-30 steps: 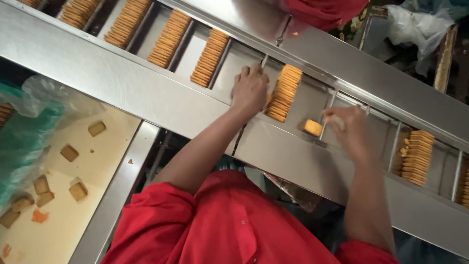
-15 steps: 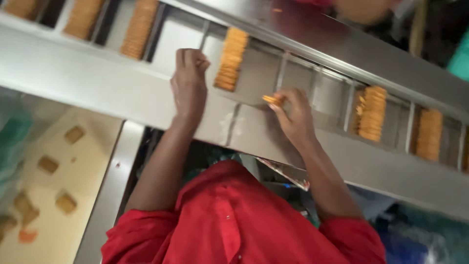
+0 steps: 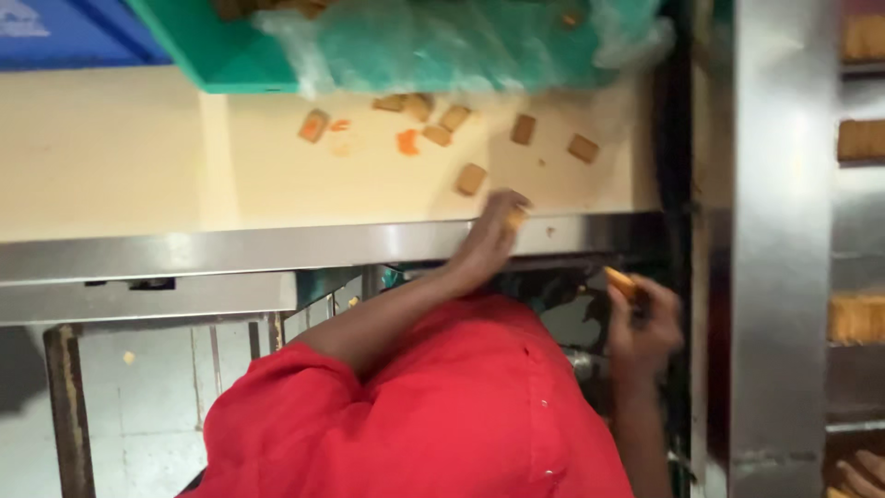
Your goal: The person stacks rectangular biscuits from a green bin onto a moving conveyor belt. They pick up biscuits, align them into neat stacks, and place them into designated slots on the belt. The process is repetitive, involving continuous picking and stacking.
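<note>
My left hand (image 3: 487,238) reaches over the steel edge onto the cream table top (image 3: 138,157). Its blurred fingertips touch a small brown biscuit (image 3: 515,219) at the table's rim, and whether they grip it is unclear. My right hand (image 3: 645,325) is raised between the table and the conveyor, pinching an orange-brown biscuit (image 3: 621,281) in its fingertips. Several loose square biscuits (image 3: 471,178) lie scattered on the table beyond my left hand. My red sleeves and shirt (image 3: 461,406) fill the lower middle.
A green crate (image 3: 212,51) lined with a plastic bag stands at the table's far side, with a blue crate (image 3: 64,32) beside it. The steel conveyor (image 3: 779,231) runs down the right, carrying biscuit stacks (image 3: 859,140). Another person's hand (image 3: 862,475) shows at the bottom right.
The view has swung from the conveyor to the table. My left hand left the conveyor rail and reached onto the table. My right hand drew back from the lane, still holding a biscuit.
</note>
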